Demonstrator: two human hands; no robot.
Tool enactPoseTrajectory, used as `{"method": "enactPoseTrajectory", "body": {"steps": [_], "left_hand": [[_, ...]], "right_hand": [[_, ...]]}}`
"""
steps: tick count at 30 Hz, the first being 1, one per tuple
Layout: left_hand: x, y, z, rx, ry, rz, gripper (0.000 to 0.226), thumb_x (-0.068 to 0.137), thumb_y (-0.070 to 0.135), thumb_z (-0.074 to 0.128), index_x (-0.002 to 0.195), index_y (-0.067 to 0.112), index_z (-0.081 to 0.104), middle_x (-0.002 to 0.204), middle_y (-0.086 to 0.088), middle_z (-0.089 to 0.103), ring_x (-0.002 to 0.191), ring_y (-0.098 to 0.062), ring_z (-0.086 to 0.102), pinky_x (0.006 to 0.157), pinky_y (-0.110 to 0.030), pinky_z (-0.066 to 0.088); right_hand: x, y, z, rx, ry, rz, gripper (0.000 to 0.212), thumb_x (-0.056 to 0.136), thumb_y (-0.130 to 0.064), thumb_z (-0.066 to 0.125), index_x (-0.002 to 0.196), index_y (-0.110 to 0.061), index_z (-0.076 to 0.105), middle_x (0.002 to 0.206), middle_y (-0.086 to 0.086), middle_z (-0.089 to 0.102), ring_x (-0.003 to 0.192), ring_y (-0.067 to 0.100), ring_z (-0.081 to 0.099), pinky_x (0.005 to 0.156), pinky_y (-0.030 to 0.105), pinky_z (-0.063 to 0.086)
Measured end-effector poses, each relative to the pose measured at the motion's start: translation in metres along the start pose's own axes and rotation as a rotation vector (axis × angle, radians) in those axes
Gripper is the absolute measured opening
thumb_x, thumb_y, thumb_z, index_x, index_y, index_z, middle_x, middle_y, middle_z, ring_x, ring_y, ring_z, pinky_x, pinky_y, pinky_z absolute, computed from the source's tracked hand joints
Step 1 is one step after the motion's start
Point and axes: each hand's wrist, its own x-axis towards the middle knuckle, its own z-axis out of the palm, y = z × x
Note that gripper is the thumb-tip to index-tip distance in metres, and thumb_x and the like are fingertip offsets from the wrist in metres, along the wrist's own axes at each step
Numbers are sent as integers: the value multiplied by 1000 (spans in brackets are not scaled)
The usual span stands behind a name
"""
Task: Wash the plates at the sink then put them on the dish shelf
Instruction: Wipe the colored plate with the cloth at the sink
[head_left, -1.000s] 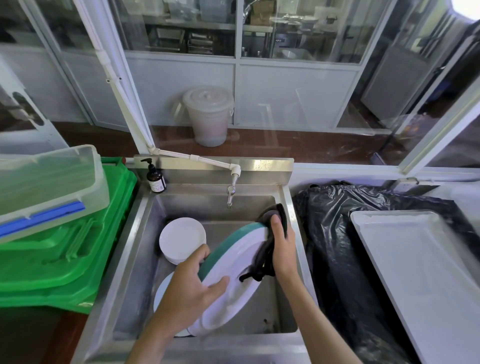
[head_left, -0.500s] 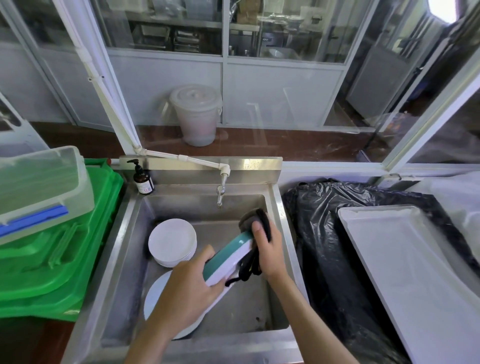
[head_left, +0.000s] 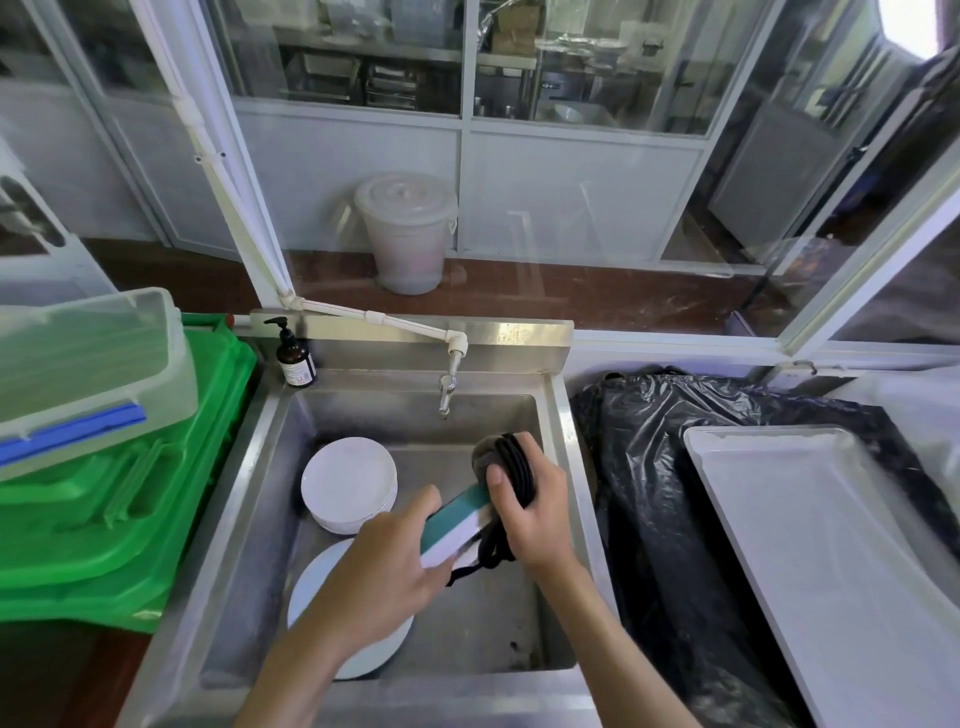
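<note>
We see two bare hands over a steel sink (head_left: 249, 519). The left hand (head_left: 384, 577) grips the near edge of a white plate with a teal rim (head_left: 454, 525), fingers curled around it, holding it nearly edge-on above the basin. The right hand (head_left: 530, 506) clasps a dark scrubbing pad with black loops (head_left: 506, 467) and presses it against the plate's far edge. Under the left hand, a second white plate (head_left: 322, 587) lies flat on the sink floor. Behind it, a stack of white plates (head_left: 349, 483) leans against the left wall of the basin. A tap (head_left: 447, 384) hangs above the back of the sink, and a brown pump bottle (head_left: 295, 358) stands on the rear left corner. Green crates (head_left: 119, 519) sit to the left; a white tray (head_left: 831, 561) rests on black plastic (head_left: 644, 467) to the right.
</note>
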Motion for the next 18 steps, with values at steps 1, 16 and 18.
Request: {"method": "enactPoseTrajectory", "body": {"steps": [1, 16, 18], "left_hand": [[-2, -1, 1, -20, 11, 1, 39, 90, 33, 72, 84, 33, 33, 66, -2, 51, 62, -19, 46, 53, -27, 34], [-1, 14, -2, -53, 12, 13, 40, 86, 35, 76, 80, 30, 37, 65, 3, 50, 60, -15, 43, 53, -25, 33], [-1, 9, -6, -118, 61, 11, 42, 83, 30, 80, 77, 29, 38, 61, 7, 44, 56, -14, 37, 51, -24, 31]], "right_hand": [[0, 3, -2, 6, 8, 7, 31, 100, -40, 56, 99, -11, 67, 92, -4, 70, 84, 22, 68, 72, 41, 53], [-1, -8, -17, 25, 23, -22, 34, 99, -44, 55, 97, -12, 68, 90, -13, 70, 81, 13, 69, 71, 27, 51], [3, 4, -20, 104, 128, 67, 33, 99, -39, 53, 97, -9, 68, 93, -8, 71, 89, 16, 69, 79, 28, 51]]}}
